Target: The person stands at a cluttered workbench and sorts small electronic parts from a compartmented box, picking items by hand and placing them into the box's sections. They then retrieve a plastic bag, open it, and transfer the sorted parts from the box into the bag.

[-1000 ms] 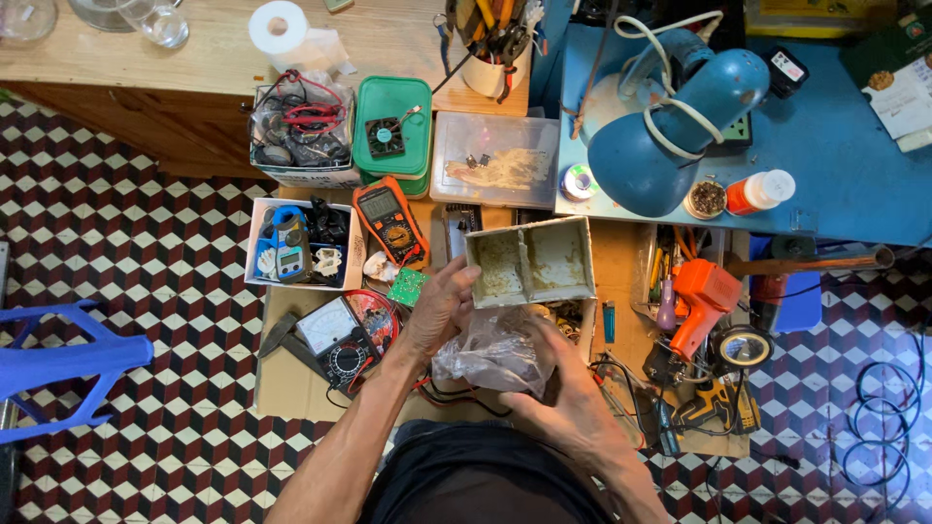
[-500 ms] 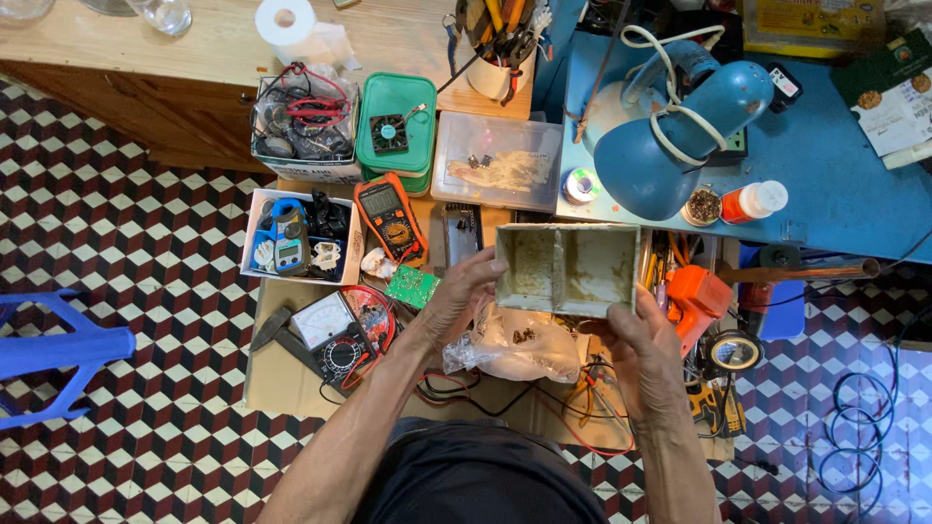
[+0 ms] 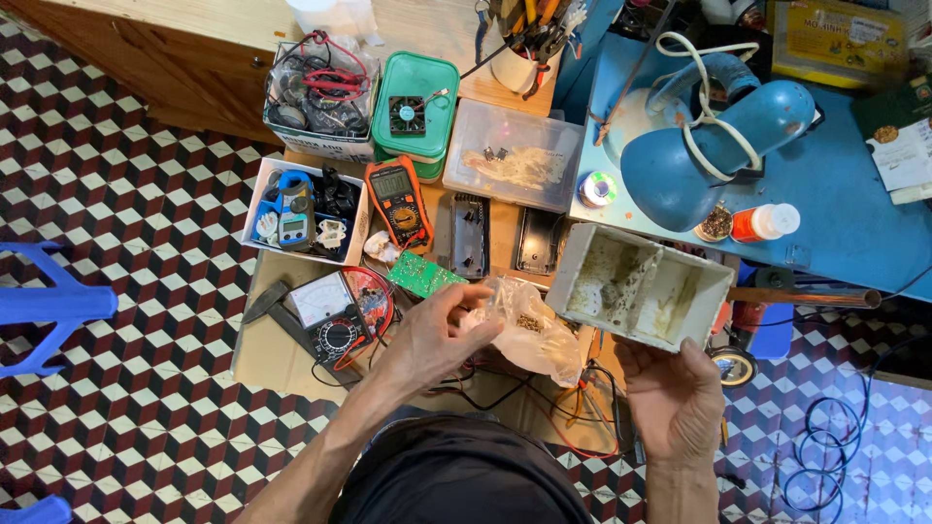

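Two hands: both yours, low in the view, one thing in each.
Far left: blue plastic chair (image 3: 44,306) on the tiled floor.
Meters: analog multimeter (image 3: 335,312) beside your left wrist; orange digital multimeter (image 3: 399,201) above it.
Left hand (image 3: 432,335): fingers pinched on the clear plastic bag (image 3: 529,335).
Bag: crumpled, between your hands, touching the tray.
Right hand (image 3: 675,398): palm up, fingers curled under the grimy white compartment tray (image 3: 636,286), tilted.
Upper right: blue desk lamp (image 3: 714,146).
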The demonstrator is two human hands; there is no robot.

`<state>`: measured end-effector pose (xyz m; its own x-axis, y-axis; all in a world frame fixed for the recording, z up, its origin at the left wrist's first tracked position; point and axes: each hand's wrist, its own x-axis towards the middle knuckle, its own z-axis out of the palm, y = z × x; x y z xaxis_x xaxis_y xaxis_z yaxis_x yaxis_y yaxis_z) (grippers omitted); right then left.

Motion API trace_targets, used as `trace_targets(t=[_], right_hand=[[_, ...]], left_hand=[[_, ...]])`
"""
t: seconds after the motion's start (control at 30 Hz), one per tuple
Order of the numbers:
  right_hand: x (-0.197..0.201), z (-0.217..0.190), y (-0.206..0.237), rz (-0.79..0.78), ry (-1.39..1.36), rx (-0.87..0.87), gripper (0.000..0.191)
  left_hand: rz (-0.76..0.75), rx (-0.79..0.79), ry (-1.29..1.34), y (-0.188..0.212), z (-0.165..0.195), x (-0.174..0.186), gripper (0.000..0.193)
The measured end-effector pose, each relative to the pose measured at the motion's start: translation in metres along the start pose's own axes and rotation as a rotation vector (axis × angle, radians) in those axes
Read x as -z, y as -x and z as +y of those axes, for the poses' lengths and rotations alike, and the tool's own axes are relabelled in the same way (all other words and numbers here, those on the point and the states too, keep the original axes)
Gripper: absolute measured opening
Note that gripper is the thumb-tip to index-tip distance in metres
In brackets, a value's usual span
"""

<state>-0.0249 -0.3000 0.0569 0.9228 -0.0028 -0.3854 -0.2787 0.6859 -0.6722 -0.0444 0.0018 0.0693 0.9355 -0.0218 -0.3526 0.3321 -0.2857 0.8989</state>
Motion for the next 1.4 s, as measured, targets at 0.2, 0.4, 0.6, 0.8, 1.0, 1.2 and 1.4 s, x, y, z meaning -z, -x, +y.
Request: trace_targets(t=[0.2,0.4,0.6,0.8,1.0,1.2,1.4], right_hand=[[0.015,0.001,0.008,0.033,-0.067,-0.008,0.059],[0.02,0.003,0.007,0.019,-0.097,0.004,0.056],[0.012,0.007,0.007,0.039,0.036,0.033,0.056],[-0.006,0.015,0.005,0.014,0.139,0.013,0.052],[-0.019,0.015,0.012,0.05,0.206,0.057,0.051],[-0.019,0.013,0.014,0.041,0.219,0.071,0.048],[-0.012,0.015,0.011,0.057,0.219,0.067,0.047]], left_hand=[[-0.002,-0.153,0.023,0.001,0.0,-0.019,0.039],[-0.012,-0.203,0.009,0.0,0.011,-0.028,0.039],[0.272,-0.54,-0.188,0.006,0.036,-0.03,0.024],[0.144,-0.876,-0.498,-0.044,0.061,-0.063,0.02],[-0.057,-0.752,-0.755,-0.084,0.05,-0.084,0.008],[-0.024,-0.809,-0.782,-0.096,0.032,-0.092,0.003],[-0.087,-0.88,-0.807,-0.101,0.031,-0.086,0.005]])
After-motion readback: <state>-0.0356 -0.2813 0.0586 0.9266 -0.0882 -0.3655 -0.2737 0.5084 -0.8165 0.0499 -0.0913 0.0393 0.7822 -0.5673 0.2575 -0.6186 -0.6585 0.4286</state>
